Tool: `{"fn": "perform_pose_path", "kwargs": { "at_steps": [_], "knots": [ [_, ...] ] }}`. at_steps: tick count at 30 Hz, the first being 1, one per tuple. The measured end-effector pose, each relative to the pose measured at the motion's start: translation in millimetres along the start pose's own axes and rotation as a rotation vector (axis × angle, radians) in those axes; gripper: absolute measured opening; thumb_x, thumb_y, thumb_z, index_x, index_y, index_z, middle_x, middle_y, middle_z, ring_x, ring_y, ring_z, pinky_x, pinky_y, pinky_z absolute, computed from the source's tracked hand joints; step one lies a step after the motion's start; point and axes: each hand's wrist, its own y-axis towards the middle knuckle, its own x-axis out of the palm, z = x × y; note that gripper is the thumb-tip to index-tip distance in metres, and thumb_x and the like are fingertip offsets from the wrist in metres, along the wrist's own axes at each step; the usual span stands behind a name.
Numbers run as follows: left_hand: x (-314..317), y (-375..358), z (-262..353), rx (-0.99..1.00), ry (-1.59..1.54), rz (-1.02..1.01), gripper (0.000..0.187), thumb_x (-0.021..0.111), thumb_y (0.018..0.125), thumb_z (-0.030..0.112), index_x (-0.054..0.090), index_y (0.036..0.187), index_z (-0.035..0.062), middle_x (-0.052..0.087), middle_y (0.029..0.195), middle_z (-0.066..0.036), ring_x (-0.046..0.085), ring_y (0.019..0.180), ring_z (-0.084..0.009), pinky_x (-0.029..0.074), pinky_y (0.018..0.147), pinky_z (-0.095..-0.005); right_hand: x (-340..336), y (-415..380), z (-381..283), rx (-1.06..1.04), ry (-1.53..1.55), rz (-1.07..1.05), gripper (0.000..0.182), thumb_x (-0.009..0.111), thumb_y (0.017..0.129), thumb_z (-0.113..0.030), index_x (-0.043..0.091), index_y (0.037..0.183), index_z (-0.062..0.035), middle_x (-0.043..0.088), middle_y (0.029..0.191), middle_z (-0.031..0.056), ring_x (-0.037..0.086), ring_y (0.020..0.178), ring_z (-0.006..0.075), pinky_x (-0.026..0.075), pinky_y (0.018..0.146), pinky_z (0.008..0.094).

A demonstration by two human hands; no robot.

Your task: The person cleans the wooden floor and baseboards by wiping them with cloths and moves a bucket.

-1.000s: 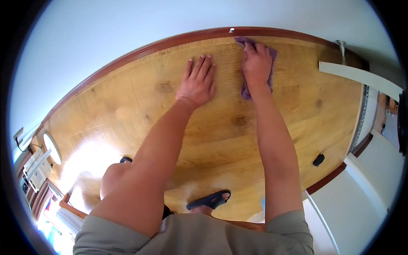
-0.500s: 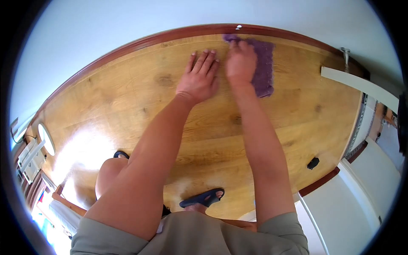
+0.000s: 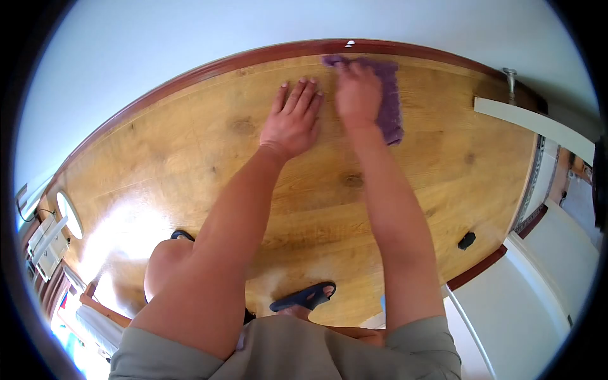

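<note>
A purple cloth (image 3: 391, 104) lies spread on the wooden floor (image 3: 304, 202), close to the reddish-brown baseboard (image 3: 266, 56). My right hand (image 3: 359, 95) presses on its left part with the fingers curled into it, and a bunched corner pokes out past the fingertips. To the left, my left hand (image 3: 291, 120) rests flat on the bare boards, fingers stretched toward the wall, holding nothing. The two hands are a short way apart.
A metal door stop (image 3: 510, 82) stands near the open white door (image 3: 535, 117) at right. A small black object (image 3: 467, 240) lies on the floor. A dark slipper (image 3: 304, 296) is on my foot. A round white base (image 3: 69, 214) stands at far left.
My right hand and the purple cloth have shifted slightly to the left along the baseboard. The left hand stays flat in nearly the same place.
</note>
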Motion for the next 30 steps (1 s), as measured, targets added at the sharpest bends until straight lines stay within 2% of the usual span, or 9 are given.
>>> {"fn": "perform_pose_path", "kwargs": {
  "at_steps": [3, 8, 11, 14, 17, 18, 24, 27, 30],
  "knots": [
    [-4.3, -1.5, -2.9, -0.016, -0.017, -0.003, 0.054, 0.053, 0.095, 0.032, 0.053, 0.142, 0.0055, 0.038, 0.159, -0.015, 0.032, 0.150, -0.0299, 0.020, 0.124, -0.0537, -5.8, 1.9, 24.7, 0.108, 0.005, 0.105, 0.022, 0.061, 0.087, -0.015, 0.075, 0.102, -0.0083, 0.068, 0.098, 0.0098, 0.062, 0.095, 0.0291, 0.049, 0.083, 0.0441],
    [0.4, 1.6, -1.3, -0.011, -0.017, -0.011, 0.054, 0.051, 0.096, 0.032, 0.052, 0.143, 0.0057, 0.038, 0.159, -0.015, 0.032, 0.150, -0.0294, 0.019, 0.125, -0.0538, 7.7, -2.0, -19.6, -0.086, 0.006, 0.095, 0.024, 0.059, 0.084, -0.013, 0.074, 0.101, -0.0048, 0.068, 0.099, 0.0090, 0.062, 0.098, 0.0290, 0.049, 0.084, 0.0443],
    [-2.8, -0.9, -0.6, -0.011, -0.017, -0.013, 0.054, 0.051, 0.096, 0.032, 0.051, 0.144, 0.0061, 0.038, 0.159, -0.014, 0.031, 0.150, -0.0292, 0.018, 0.125, -0.0537, -9.1, 1.2, 16.4, -0.045, -0.045, -0.091, 0.022, 0.058, 0.085, -0.013, 0.075, 0.096, -0.0046, 0.069, 0.101, 0.0096, 0.062, 0.101, 0.0288, 0.049, 0.088, 0.0437],
    [-4.2, -5.2, 0.9, -0.030, -0.010, -0.055, 0.055, 0.050, 0.096, 0.033, 0.051, 0.145, 0.0067, 0.036, 0.160, -0.014, 0.030, 0.150, -0.0291, 0.018, 0.125, -0.0531, -9.7, 1.6, 31.3, 0.009, -0.106, -0.022, 0.022, 0.057, 0.085, -0.013, 0.075, 0.096, -0.0051, 0.070, 0.102, 0.0100, 0.062, 0.102, 0.0286, 0.049, 0.090, 0.0440],
    [-0.1, 0.5, 1.1, -0.025, -0.009, -0.039, 0.056, 0.050, 0.096, 0.033, 0.050, 0.146, 0.0067, 0.035, 0.161, -0.014, 0.029, 0.151, -0.0291, 0.018, 0.126, -0.0526, 19.0, -1.9, -0.5, -0.051, -0.075, 0.014, 0.022, 0.056, 0.086, -0.012, 0.075, 0.095, -0.0048, 0.071, 0.103, 0.0101, 0.064, 0.099, 0.0291, 0.049, 0.087, 0.0457],
    [-0.8, 1.1, 0.5, -0.018, -0.001, -0.038, 0.056, 0.050, 0.096, 0.033, 0.050, 0.146, 0.0065, 0.035, 0.161, -0.014, 0.029, 0.151, -0.0292, 0.018, 0.126, -0.0527, 0.7, -1.4, -11.5, -0.158, -0.056, -0.007, 0.022, 0.056, 0.086, -0.012, 0.075, 0.096, -0.0039, 0.070, 0.106, 0.0108, 0.064, 0.100, 0.0289, 0.049, 0.087, 0.0458],
    [-3.1, -4.7, -2.1, -0.025, -0.021, -0.026, 0.055, 0.051, 0.096, 0.033, 0.052, 0.144, 0.0058, 0.037, 0.160, -0.015, 0.031, 0.150, -0.0294, 0.019, 0.125, -0.0535, -4.3, 3.3, 16.5, -0.034, -0.162, -0.088, 0.022, 0.059, 0.085, -0.013, 0.075, 0.097, -0.0033, 0.070, 0.104, 0.0107, 0.063, 0.103, 0.0271, 0.048, 0.092, 0.0425],
    [-2.1, 0.6, 1.4, -0.006, 0.000, -0.001, 0.055, 0.052, 0.095, 0.033, 0.052, 0.143, 0.0058, 0.037, 0.160, -0.015, 0.031, 0.150, -0.0292, 0.020, 0.125, -0.0534, -9.0, 3.8, -18.6, -0.104, -0.077, -0.098, 0.022, 0.060, 0.085, -0.013, 0.075, 0.096, -0.0034, 0.070, 0.103, 0.0104, 0.064, 0.101, 0.0276, 0.049, 0.090, 0.0438],
    [-2.0, -1.4, 1.9, -0.007, -0.007, -0.004, 0.055, 0.053, 0.094, 0.032, 0.052, 0.143, 0.0056, 0.037, 0.159, -0.015, 0.031, 0.150, -0.0291, 0.020, 0.125, -0.0535, -10.8, 4.8, 6.1, -0.093, -0.098, -0.084, 0.021, 0.061, 0.084, -0.014, 0.075, 0.095, -0.0035, 0.071, 0.099, 0.0106, 0.065, 0.096, 0.0285, 0.050, 0.087, 0.0445]
  ]
}}
